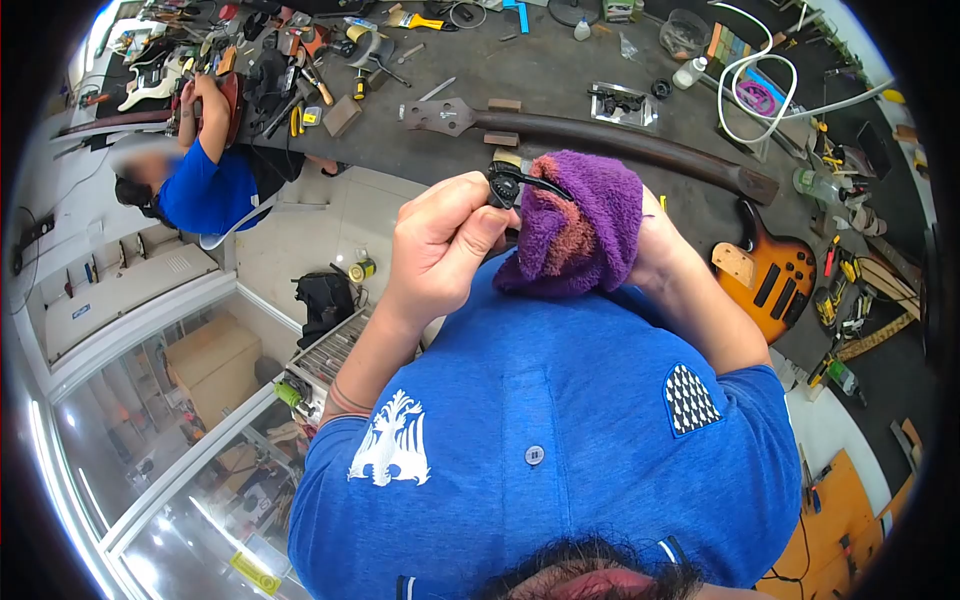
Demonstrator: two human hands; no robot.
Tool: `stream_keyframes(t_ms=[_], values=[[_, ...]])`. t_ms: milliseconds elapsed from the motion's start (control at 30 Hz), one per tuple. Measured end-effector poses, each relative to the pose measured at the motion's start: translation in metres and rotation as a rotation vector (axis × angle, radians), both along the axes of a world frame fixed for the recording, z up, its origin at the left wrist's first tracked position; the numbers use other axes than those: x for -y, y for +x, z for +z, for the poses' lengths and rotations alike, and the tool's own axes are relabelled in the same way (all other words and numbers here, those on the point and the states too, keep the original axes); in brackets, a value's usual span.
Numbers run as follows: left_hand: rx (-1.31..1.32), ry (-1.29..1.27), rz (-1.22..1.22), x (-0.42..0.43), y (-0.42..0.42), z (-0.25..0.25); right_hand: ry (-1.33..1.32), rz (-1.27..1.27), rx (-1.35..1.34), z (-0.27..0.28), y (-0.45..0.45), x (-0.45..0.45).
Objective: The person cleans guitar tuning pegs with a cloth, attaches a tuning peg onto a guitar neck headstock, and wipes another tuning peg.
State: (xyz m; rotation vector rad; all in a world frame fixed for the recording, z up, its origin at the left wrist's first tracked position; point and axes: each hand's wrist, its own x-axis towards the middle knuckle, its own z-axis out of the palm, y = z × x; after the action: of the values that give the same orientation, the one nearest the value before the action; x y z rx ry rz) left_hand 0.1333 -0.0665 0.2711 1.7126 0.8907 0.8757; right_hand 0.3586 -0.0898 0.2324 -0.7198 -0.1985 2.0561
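So the small black part (503, 190), gear-looking with a curved arm, is up in the air in front of the person's chest, by the near edge of the bench (570, 75). Left hand (440, 250) has it in a snug grip, thumb and curled fingers closed right on it. The right hand (655, 235) is mostly buried behind a bunched purple towel (605, 215); can't tell how tight that grip is, fingers are hidden. The curved arm lies against the towel's brownish patch, so I'd call this step a wipe-down. Next move calls for a steady pinch on the left and cloth worked around the gear bits, imo.

Just beyond, a dark neck (610, 140) lies along the bench's near side, wooden blocks (505, 104) by its headstock. Sunburst body (770, 270) sits toward the right end; plastic bag (625, 105) of black bits farther back.
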Motion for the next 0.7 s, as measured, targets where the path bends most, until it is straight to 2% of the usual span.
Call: stream_keyframes(t_ms=[67, 167, 233, 267, 333, 433, 467, 567, 667, 700], values=[[-0.007, 0.02, -0.007, -0.003, -0.001, 0.0, 0.141, 0.11, 0.135, -0.006, 0.009, -0.003], [0.016, 0.014, 0.025, -0.003, 0.0, 0.0, 0.355, 0.135, 0.451, 0.005, 0.009, -0.006], [0.042, -0.029, 0.066, 0.0, 0.001, 0.001, 0.726, 0.019, 0.856, 0.004, 0.006, -0.007], [0.054, -0.062, 0.089, 0.001, 0.001, 0.003, 1.029, -0.089, 1.133, -0.008, 0.003, -0.008], [0.103, -0.147, 0.121, 0.003, 0.004, 0.006, 1.339, -0.247, 1.404, -0.014, 0.002, -0.012], [0.145, -0.236, 0.108, 0.006, 0.008, 0.007, 1.347, -0.365, 1.398, -0.01, 0.007, -0.015], [0.115, -0.22, 0.079, 0.005, 0.007, 0.008, 1.276, -0.343, 1.395, -0.007, 0.004, -0.015], [0.042, -0.212, -0.005, 0.001, 0.005, 0.008, 1.279, -0.27, 1.165, -0.003, 0.0, -0.021], [0.011, -0.212, -0.085, 0.0, 0.003, 0.003, 1.277, -0.241, 1.099, -0.004, -0.003, -0.022], [0.006, -0.208, -0.113, -0.001, 0.003, 0.002, 1.2, -0.221, 1.05, -0.006, -0.005, -0.019]])
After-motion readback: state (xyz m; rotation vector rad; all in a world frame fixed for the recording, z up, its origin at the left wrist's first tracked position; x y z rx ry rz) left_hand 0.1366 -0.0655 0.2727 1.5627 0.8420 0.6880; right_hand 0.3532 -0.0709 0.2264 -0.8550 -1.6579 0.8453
